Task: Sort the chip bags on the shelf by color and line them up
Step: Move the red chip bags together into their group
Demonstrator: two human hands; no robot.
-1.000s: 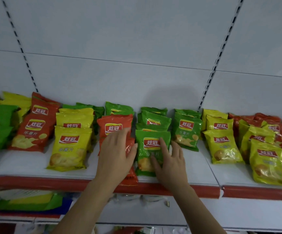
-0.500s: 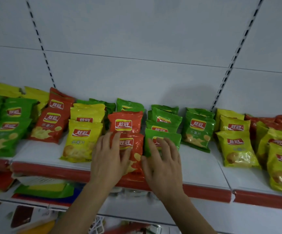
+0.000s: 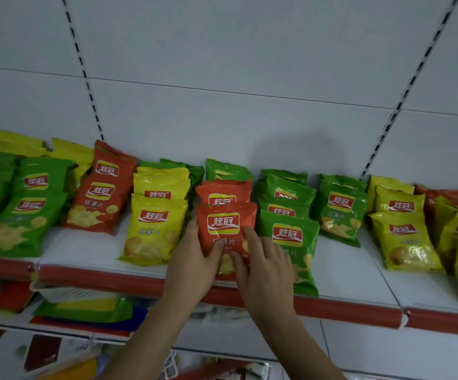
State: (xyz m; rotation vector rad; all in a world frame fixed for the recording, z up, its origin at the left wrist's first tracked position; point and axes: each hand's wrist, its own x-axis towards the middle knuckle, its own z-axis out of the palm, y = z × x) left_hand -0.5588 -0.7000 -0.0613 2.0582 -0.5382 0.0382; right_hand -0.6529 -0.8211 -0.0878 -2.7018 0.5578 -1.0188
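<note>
Chip bags in green, yellow and orange lie in mixed rows on the white shelf (image 3: 85, 253). The front orange bag (image 3: 226, 223) lies in the middle, overlapping a second orange bag (image 3: 223, 192) behind it. My left hand (image 3: 195, 259) holds its left edge, thumb across the front. My right hand (image 3: 263, 267) rests with straight fingers on the bag's right side and partly covers the green bag (image 3: 291, 237) beside it. A yellow bag (image 3: 154, 229) sits just to the left.
More green bags (image 3: 340, 209) and yellow bags (image 3: 403, 239) fill the right side; green bags (image 3: 25, 212) and an orange stack (image 3: 101, 193) fill the left. The shelf has a red front lip (image 3: 345, 311). A lower shelf holds a white basket (image 3: 69, 293) and other packs.
The front orange bag has been slid back onto the shelf and straightened. My right hand moved from the green bag to the orange bag's right side. The view shifted left.
</note>
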